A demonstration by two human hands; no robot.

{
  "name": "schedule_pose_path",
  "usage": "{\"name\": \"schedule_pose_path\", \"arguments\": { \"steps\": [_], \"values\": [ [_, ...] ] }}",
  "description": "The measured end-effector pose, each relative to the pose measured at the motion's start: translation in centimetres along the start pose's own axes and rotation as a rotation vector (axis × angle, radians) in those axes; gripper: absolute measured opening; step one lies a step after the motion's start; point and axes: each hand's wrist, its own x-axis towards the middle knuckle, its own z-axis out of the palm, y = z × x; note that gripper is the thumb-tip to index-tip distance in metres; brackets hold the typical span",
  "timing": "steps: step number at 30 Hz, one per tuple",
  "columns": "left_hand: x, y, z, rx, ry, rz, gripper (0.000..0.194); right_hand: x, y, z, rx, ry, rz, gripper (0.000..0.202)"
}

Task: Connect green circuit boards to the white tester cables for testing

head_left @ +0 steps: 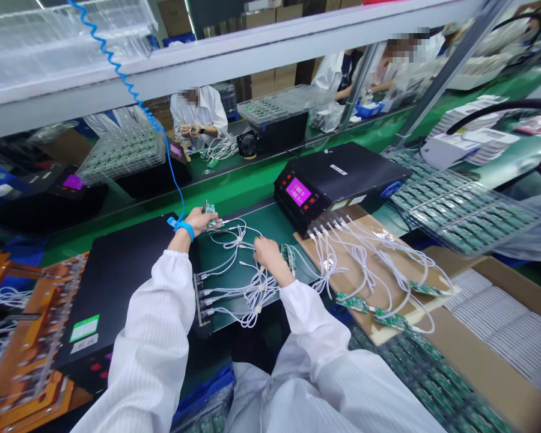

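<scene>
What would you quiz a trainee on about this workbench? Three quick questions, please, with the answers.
1. True or false: a blue wristband is worn at the left hand.
2. What colour is the lit screen on the black box right of centre? A) green B) pink-purple C) yellow
3. Fill the gap: the left hand holds a small green circuit ____.

Key: 1 true; 2 B; 3 board.

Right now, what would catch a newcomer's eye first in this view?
Probably the magenta screen glowing on the black box beyond the hands, with white cables fanning from its front over a brown board. Next, the coiled blue cord dropping from above to the strap on the left wrist, whose hand holds a small green circuit board.
</scene>
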Motion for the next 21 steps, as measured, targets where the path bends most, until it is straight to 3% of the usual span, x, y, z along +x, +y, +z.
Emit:
{"name": "schedule_pose_path", "arguments": {
  "steps": [6,12,15,18,21],
  "values": [
    [0.3,0.2,-0.1,-0.006,-0.045,-0.042,0.021,0.0,0.4,-0.1,0.095,0.029,-0.054,0.029],
    [-0.3,0.4,0.0,0.046,-0.190,-0.081,0.013,0.1,0.9,0.5,0.293,0.052,-0.160,0.020],
    [-0.8,0.5,0.2,0.078,-0.271,-0.087,0.015,0.3,0.9,1.4,0.575,0.055,-0.254,0.015],
    [-1.2,0.4,0.4,0.106,-0.323,-0.086,0.022,0.7,0.7,2.5,0.949,0.093,-0.331,0.024],
    [-1.3,0.2,0.6,0.129,-0.339,-0.096,0.028,0.9,0.4,3.3,1.107,0.165,-0.343,0.028]
  ]
}}
